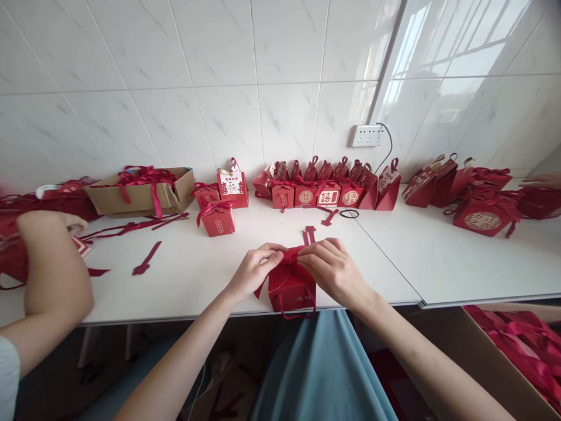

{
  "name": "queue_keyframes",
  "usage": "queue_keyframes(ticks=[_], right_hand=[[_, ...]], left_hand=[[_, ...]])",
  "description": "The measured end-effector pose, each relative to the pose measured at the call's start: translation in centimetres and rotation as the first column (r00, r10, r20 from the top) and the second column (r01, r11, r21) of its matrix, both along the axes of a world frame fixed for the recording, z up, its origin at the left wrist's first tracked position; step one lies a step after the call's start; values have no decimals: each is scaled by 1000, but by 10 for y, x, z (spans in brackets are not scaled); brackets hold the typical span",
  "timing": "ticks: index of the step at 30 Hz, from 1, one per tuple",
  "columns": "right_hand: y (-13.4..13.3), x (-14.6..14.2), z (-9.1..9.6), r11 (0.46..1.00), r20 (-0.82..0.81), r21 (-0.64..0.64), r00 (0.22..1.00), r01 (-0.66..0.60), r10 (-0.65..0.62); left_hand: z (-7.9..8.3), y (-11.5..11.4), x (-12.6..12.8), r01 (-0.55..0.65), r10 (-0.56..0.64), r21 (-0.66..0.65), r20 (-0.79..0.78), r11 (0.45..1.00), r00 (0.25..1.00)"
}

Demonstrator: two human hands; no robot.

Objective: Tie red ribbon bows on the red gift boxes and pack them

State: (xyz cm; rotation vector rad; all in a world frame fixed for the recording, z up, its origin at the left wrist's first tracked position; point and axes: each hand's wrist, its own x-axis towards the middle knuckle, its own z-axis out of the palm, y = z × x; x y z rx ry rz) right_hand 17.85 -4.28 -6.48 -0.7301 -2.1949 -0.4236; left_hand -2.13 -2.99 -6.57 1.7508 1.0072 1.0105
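Observation:
A small red gift box [290, 287] stands at the front edge of the white table [197, 275], with a red cord loop hanging from its front. My left hand [255, 267] pinches the red ribbon [291, 255] on top of the box from the left. My right hand [331, 266] pinches the same ribbon from the right. Both hands are closed on it, fingertips almost meeting over the box lid.
Finished red boxes [326, 188] line the tiled wall, two more [218, 217] stand left of centre. A cardboard carton [140, 196] holds ribbons at back left. Loose ribbon strips [146, 259] lie about. Another person's arm [52, 280] works at the left. A carton of ribbons [521, 345] sits below right.

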Motion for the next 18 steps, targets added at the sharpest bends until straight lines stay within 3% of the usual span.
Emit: queue_keyframes(ticks=[5, 9, 16, 18], right_hand=[[1, 11, -1, 999, 44, 4, 998, 45, -45], [-1, 20, -2, 999, 80, 3, 996, 33, -33], [-7, 23, 2, 1000, 149, 20, 989, -12, 9], [-8, 23, 4, 998, 166, 53, 986, -29, 20]], left_hand=[[4, -4, -11, -130, 164, 193, -176, 973, 971], [10, -16, -12, -169, 244, 286, -254, 943, 936], [24, -44, 3, -153, 178, 102, -311, 983, 934], [25, -46, 4, -179, 209, 116, -363, 977, 908]])
